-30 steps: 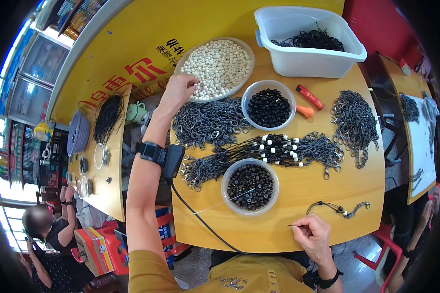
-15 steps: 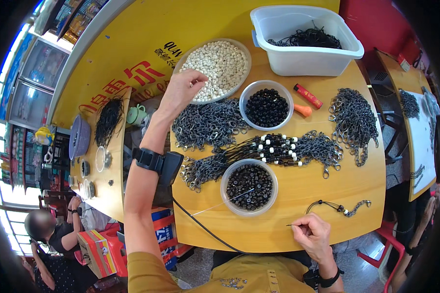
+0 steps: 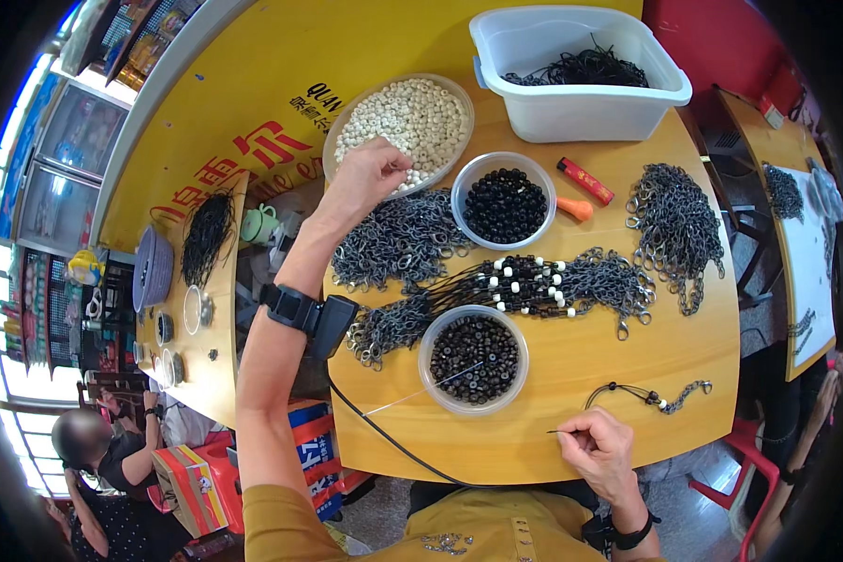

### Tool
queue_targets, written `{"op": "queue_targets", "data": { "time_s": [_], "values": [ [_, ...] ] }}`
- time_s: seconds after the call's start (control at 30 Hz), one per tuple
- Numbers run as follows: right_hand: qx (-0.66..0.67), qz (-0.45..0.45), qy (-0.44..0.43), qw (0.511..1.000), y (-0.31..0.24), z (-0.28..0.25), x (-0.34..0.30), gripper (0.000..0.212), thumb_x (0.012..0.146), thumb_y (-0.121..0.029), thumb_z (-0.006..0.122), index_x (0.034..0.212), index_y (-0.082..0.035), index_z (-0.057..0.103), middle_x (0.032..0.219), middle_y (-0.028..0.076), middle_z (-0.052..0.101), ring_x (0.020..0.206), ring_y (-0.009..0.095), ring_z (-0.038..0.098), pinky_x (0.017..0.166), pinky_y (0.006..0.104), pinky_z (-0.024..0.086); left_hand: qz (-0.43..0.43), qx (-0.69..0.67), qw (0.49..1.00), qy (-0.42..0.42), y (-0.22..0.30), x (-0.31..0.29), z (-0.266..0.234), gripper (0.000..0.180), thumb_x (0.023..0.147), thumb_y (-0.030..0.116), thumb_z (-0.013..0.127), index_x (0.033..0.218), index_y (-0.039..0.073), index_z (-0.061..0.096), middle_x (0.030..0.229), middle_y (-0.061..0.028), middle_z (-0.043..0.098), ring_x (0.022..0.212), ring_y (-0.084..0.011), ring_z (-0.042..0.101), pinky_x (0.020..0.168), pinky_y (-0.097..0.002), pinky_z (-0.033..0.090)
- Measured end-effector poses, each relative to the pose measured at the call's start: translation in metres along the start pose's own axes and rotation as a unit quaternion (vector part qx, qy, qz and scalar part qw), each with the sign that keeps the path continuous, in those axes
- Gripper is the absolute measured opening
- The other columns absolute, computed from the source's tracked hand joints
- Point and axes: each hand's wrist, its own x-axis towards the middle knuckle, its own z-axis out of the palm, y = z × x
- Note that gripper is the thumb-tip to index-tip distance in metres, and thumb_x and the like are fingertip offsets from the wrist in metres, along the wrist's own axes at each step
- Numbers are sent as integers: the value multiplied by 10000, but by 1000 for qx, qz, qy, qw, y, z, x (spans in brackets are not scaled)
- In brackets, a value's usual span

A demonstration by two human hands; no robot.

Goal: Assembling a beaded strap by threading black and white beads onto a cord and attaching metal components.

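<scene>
My left hand [image 3: 375, 173] is at the near edge of the bowl of white beads [image 3: 412, 117], fingertips pinched together; whatever they hold is too small to make out. Between thumb and forefinger, my right hand [image 3: 598, 450] grips a black cord [image 3: 554, 432], its dark tip poking out to the left. Just beyond that hand lies a black cord strand [image 3: 628, 390] with a white bead [image 3: 663, 406] and a short chain [image 3: 691, 395]. A clear tub of dark brown beads [image 3: 525, 356] has a thin pale stick [image 3: 412, 393] resting across it.
Behind it, finished strands with white beads [image 3: 525, 286] lie beside grey chain heaps [image 3: 398, 244]. A bowl of black beads [image 3: 504, 204], orange-tipped tool [image 3: 574, 208], red tube [image 3: 585, 181], white bin of black cords [image 3: 581, 80] and another chain pile [image 3: 676, 229] stand farther back. People sit at far left.
My left hand has drawn slightly right and toward me, down to the bowl's near edge. My right hand stays in place with the cord. The view has shifted slightly.
</scene>
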Motion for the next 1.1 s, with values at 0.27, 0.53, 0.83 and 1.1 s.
{"op": "queue_targets", "data": {
  "time_s": [0.27,0.53,0.83,1.1],
  "values": [
    [0,-4,-3,1000,-1,-1,0,94,764,23,704,817,-7,632,700,34,567,524,57,502,466,203,397,-48,14,999,18,1,5,-4,144,808,90,682,933,20,674,868,-78,624,722,-175,579,634,-295,454],
    [7,1,-3,1000,0,-1,0,96,763,25,705,816,-6,632,704,38,573,527,62,504,471,205,403,-22,8,999,22,4,12,3,167,826,113,676,965,19,676,890,-68,632,748,-171,583,641,-287,452],
    [14,-7,-6,1000,4,-1,-1,105,758,24,708,821,-12,632,692,37,572,528,72,511,472,209,408,-4,31,1000,3,7,21,10,195,827,92,655,1006,19,678,901,-109,627,786,-222,611,692,-318,477],
    [22,-5,-2,1000,5,0,-2,101,761,18,708,818,-18,632,680,35,567,524,76,510,471,214,407,6,35,999,10,1,24,16,217,800,34,618,1010,14,670,888,-118,616,757,-227,605,681,-325,485]
  ]
}}
